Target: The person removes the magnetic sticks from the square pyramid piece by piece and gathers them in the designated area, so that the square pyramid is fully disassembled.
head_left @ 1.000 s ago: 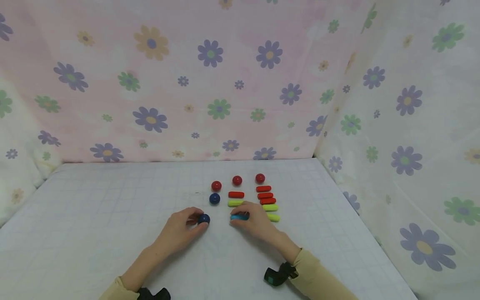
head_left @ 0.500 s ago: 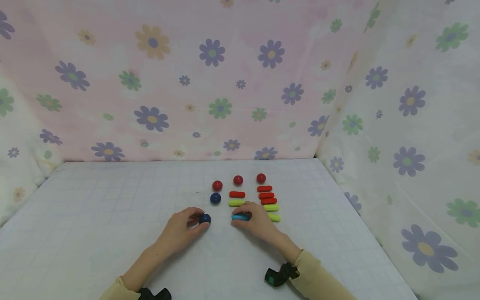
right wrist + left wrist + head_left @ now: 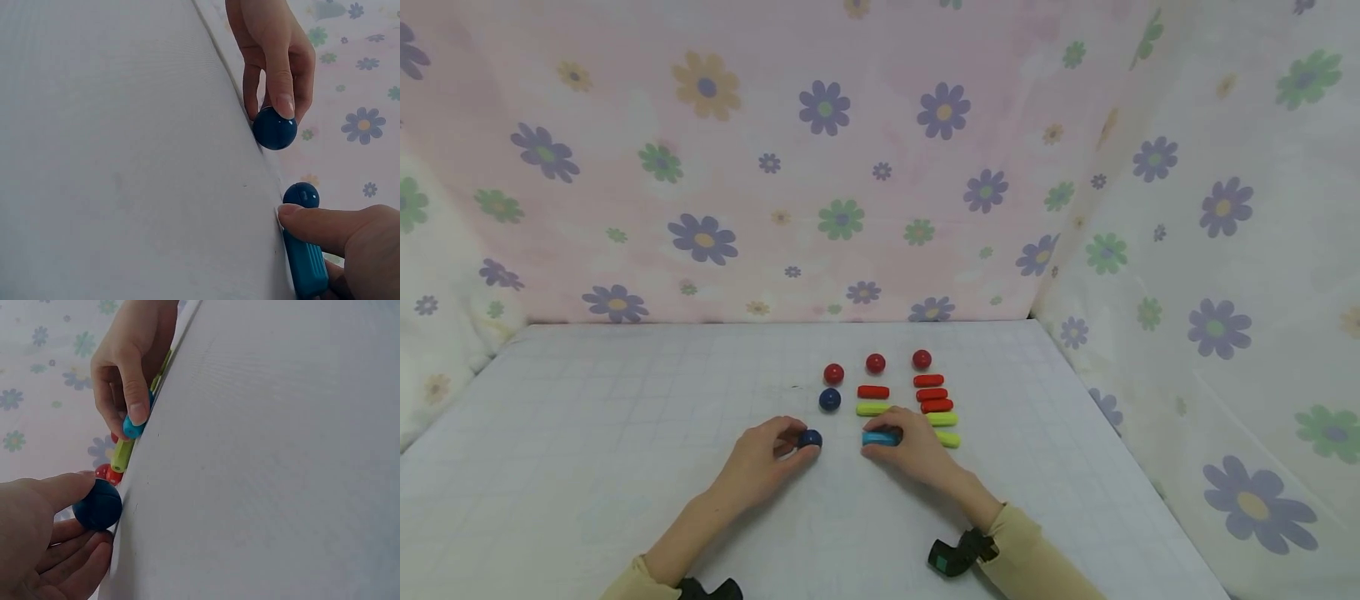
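In the head view my left hand [image 3: 767, 454] holds a dark blue ball [image 3: 811, 438] at the tabletop, thumb on one side and fingers on the other. The left wrist view shows that ball [image 3: 99, 506] close up. To the right, my right hand [image 3: 919, 450] pinches a short light-blue ridged stick [image 3: 878, 438] lying crosswise; its right end is hidden by the hand. The right wrist view shows the stick's ridges [image 3: 306, 269] beside the thumb. Just beyond my left hand sits another dark blue ball [image 3: 830, 400]. A yellow-green stick [image 3: 872, 409] lies behind the right hand, partly covered.
Three red balls [image 3: 876, 363] stand in a row at the back. One red stick [image 3: 873, 392] lies in the middle column. Three red sticks [image 3: 932, 394] and two yellow-green sticks [image 3: 943, 419] form the right column. Flowered cloth [image 3: 835, 167] walls the white table [image 3: 587, 433].
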A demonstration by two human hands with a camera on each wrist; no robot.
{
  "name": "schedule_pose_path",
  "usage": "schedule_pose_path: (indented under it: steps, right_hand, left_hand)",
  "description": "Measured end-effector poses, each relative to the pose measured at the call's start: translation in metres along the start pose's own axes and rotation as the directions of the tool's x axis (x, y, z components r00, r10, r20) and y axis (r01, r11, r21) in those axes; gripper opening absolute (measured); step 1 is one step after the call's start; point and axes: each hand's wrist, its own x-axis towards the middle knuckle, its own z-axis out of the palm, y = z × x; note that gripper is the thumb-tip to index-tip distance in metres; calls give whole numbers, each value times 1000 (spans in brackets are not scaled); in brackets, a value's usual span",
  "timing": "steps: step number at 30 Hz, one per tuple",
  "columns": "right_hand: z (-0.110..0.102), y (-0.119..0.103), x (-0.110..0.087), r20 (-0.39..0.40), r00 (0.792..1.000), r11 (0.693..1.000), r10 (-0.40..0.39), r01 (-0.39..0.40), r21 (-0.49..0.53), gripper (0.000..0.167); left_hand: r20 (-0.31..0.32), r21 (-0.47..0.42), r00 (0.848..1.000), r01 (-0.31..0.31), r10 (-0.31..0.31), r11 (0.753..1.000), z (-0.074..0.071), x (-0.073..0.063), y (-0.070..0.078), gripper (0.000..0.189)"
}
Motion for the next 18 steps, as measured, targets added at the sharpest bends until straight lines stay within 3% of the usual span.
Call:
schedule_pose_path:
  steps: [10, 18]
  right_hand:
    - [-15, -11, 2, 39, 999, 1000, 17, -16, -4, 33]
    - [-46, -14, -14, -28, 999, 997, 40, -42, -68, 36]
  left_hand:
    - [15, 16, 1000, -16, 15, 1000, -2, -2, -1, 40]
    - [31, 73, 999, 4, -6, 997, -3, -10, 2, 55]
